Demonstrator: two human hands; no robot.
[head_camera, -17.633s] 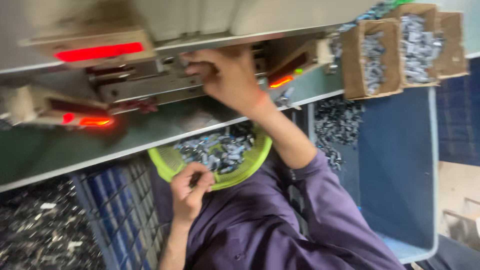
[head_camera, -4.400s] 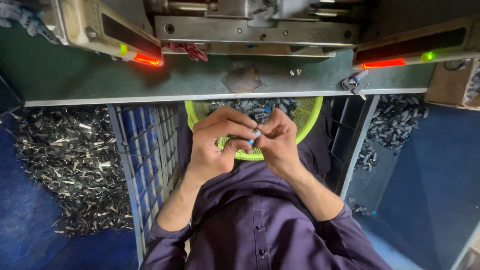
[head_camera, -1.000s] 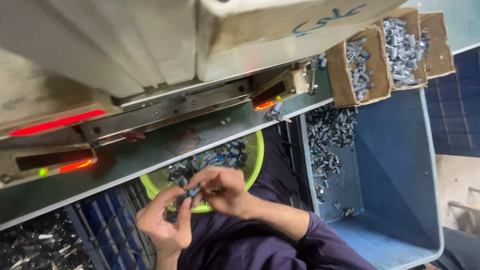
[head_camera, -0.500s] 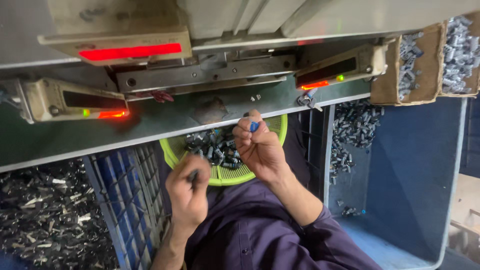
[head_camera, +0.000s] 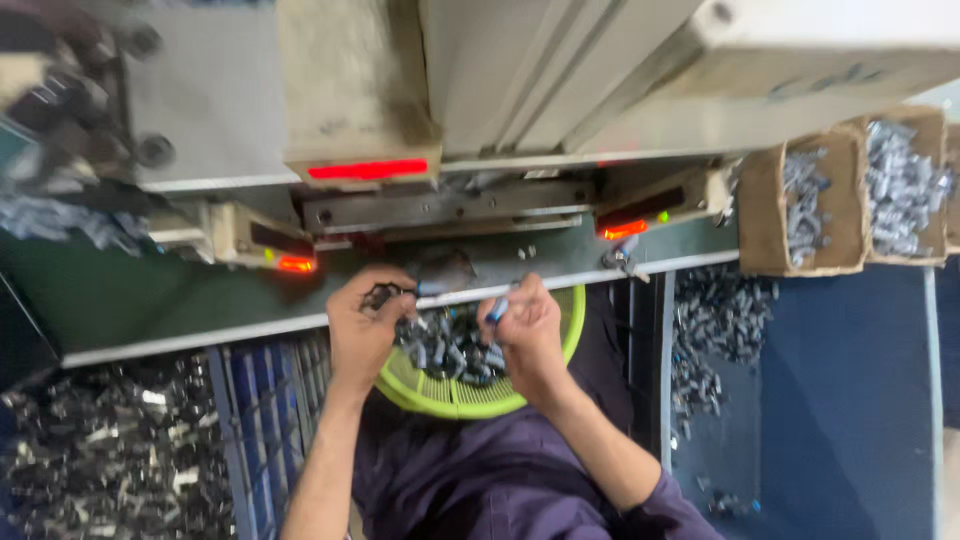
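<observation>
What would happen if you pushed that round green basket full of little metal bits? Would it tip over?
The green basket looks wide and shallow, so it would probably slide rather than tip. Heaped with small metal parts, it is likely heavy for its size. It seems to sit on the person's lap, between the left hand and right hand, so a hard shove might spill some.

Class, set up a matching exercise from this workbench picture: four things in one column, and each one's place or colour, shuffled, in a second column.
Things:
1. basket
2. cardboard boxes
3. left hand
4. long light bar

Descriptions:
A. glowing red on the machine
B. lime green, on the lap
C. at the upper right, filled with metal parts
D. gripping dark parts at the bench edge

Pairs: 1-B, 2-C, 3-D, 4-A
</observation>
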